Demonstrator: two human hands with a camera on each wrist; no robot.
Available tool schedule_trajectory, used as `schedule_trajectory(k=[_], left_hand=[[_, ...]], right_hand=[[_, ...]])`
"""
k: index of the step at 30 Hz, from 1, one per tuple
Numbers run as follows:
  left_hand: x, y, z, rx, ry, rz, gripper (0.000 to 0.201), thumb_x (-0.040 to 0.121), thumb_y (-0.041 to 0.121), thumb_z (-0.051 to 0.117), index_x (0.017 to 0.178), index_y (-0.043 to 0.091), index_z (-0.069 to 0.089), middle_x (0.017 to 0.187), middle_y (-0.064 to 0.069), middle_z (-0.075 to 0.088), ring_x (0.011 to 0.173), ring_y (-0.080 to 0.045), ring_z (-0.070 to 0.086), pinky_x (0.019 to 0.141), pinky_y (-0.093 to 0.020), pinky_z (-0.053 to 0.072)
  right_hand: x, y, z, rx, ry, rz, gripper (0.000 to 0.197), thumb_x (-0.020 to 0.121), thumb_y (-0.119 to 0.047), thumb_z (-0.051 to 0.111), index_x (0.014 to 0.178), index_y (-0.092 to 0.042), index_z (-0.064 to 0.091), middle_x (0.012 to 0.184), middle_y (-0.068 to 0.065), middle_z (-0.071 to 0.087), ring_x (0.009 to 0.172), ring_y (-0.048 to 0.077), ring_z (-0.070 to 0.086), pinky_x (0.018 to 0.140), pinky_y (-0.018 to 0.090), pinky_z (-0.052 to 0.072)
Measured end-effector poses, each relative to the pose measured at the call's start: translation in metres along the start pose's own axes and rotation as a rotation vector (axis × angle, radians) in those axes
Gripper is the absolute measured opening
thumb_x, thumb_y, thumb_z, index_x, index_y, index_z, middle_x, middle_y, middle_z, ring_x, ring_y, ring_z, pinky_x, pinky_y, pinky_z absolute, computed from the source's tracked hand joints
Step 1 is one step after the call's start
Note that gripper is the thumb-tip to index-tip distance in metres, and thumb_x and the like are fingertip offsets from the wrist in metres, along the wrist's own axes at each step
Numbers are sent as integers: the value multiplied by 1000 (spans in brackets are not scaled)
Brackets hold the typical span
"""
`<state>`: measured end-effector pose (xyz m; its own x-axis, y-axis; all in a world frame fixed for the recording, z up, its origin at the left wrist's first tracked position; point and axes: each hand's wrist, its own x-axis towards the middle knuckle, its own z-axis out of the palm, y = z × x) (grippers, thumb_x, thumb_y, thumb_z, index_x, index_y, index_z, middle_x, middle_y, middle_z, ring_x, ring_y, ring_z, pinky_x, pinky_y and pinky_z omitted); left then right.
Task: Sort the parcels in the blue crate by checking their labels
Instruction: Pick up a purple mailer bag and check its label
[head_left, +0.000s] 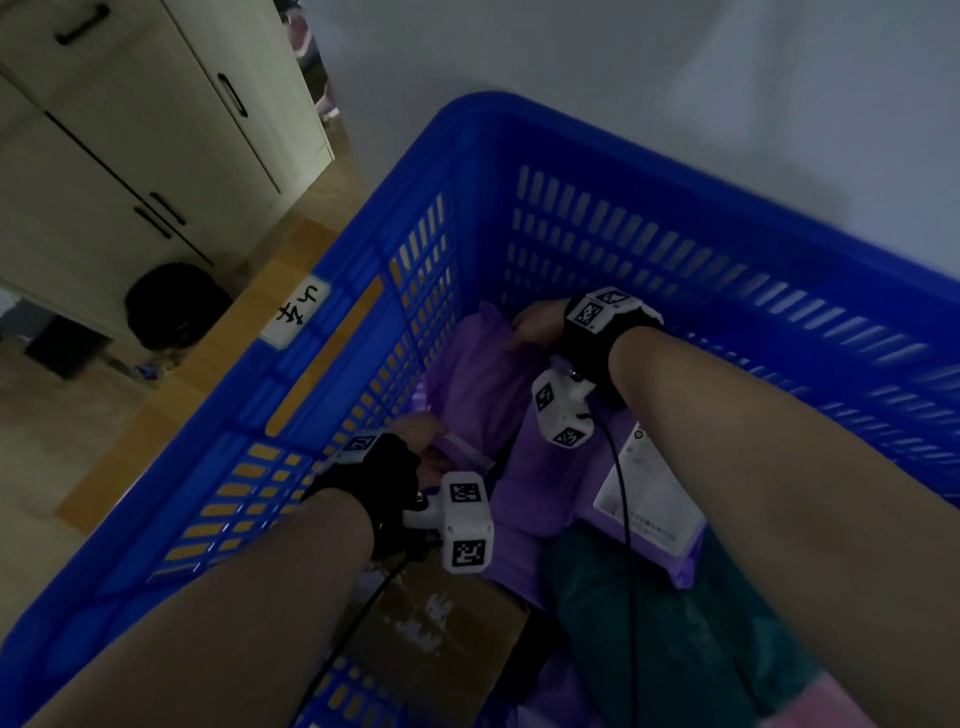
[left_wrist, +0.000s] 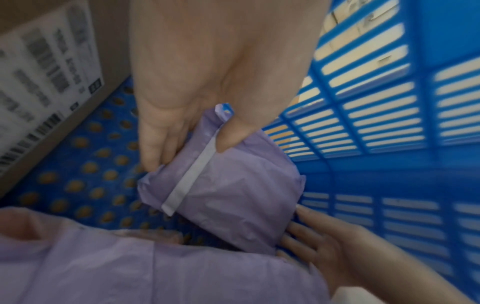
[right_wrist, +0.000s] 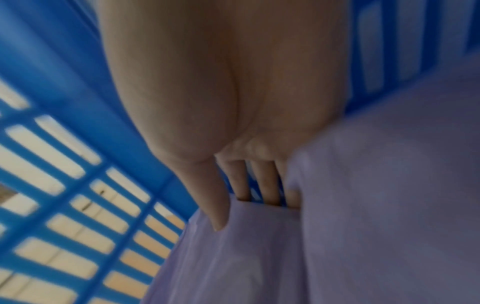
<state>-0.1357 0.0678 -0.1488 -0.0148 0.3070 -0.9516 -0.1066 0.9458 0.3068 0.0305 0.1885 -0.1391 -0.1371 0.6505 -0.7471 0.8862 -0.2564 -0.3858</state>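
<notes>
Both my hands are down in the blue crate (head_left: 519, 135), at its far left corner. A small purple parcel (head_left: 480, 374) with a white tape strip is held between them. My left hand (head_left: 423, 441) pinches its near end, thumb on top and fingers beneath, as the left wrist view shows (left_wrist: 189, 152). My right hand (head_left: 535, 327) holds the far end: its thumb lies on the parcel (right_wrist: 246, 257) and its fingers (right_wrist: 265, 185) slip behind the edge. No label shows on the parcel's visible side.
A purple parcel with a white label (head_left: 644, 493), a larger purple bag (left_wrist: 155, 267), a dark green bag (head_left: 649, 623) and a labelled cardboard box (left_wrist: 52, 82) also lie in the crate. A cabinet (head_left: 130, 130) stands to the left on the wooden floor.
</notes>
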Motion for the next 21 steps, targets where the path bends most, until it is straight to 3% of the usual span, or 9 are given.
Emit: schedule_trajectory(k=[2,4,7,9,13,16,19,21], left_hand=[[-11,-1,1,-14,7,44,25,94,7,44,118,2,50,91,-15,56,75,-28,54,53,-36,54],[-19,-1,0,-68,-4,52,26,94,17,47,118,7,49,100,-16,56,86,-30,55,67,-40,51],[-35,-2,0,-102,-29,83,49,94,30,47,135,4,45,132,-20,51,116,-35,53,94,-41,42],[-48,-4,-1,-91,-47,110,51,94,32,46,138,5,43,138,-20,48,125,-36,48,103,-43,38],[-74,-5,0,-76,-42,168,53,95,33,46,138,3,41,140,-21,45,128,-36,45,105,-44,37],[-95,-3,-1,-84,-35,237,56,94,35,46,139,2,39,141,-21,44,128,-37,45,103,-45,38],[-116,-3,-3,-93,-67,303,65,92,44,50,144,8,34,144,-18,42,129,-36,44,105,-46,37],[-130,-4,-4,-49,-107,358,79,86,54,57,146,9,30,144,-18,42,129,-34,45,105,-45,39]], right_hand=[[-10,-3,-6,23,13,-17,44,86,-20,61,127,-5,57,132,16,56,124,31,52,102,37,44],[-22,-5,-11,37,24,-34,43,87,-19,60,127,-5,57,131,15,57,123,31,53,102,38,45],[-44,-9,-19,47,57,-56,42,88,-16,57,129,-6,56,132,14,57,123,30,54,103,40,46],[-63,-14,-23,45,66,-78,41,89,-13,54,130,-6,55,131,14,57,122,29,55,102,39,47],[-101,-24,-29,27,101,-126,41,92,-10,50,132,-4,53,129,13,57,114,24,56,100,33,44],[-131,-28,-35,75,154,-146,42,93,-13,51,135,-5,50,114,5,53,101,16,48,99,30,43],[-161,-27,-39,116,184,-160,42,93,-18,50,134,-9,51,118,4,51,104,19,51,102,34,45],[-178,-23,-41,229,261,-175,41,91,-14,52,132,-7,53,109,5,53,94,21,55,94,35,48]])
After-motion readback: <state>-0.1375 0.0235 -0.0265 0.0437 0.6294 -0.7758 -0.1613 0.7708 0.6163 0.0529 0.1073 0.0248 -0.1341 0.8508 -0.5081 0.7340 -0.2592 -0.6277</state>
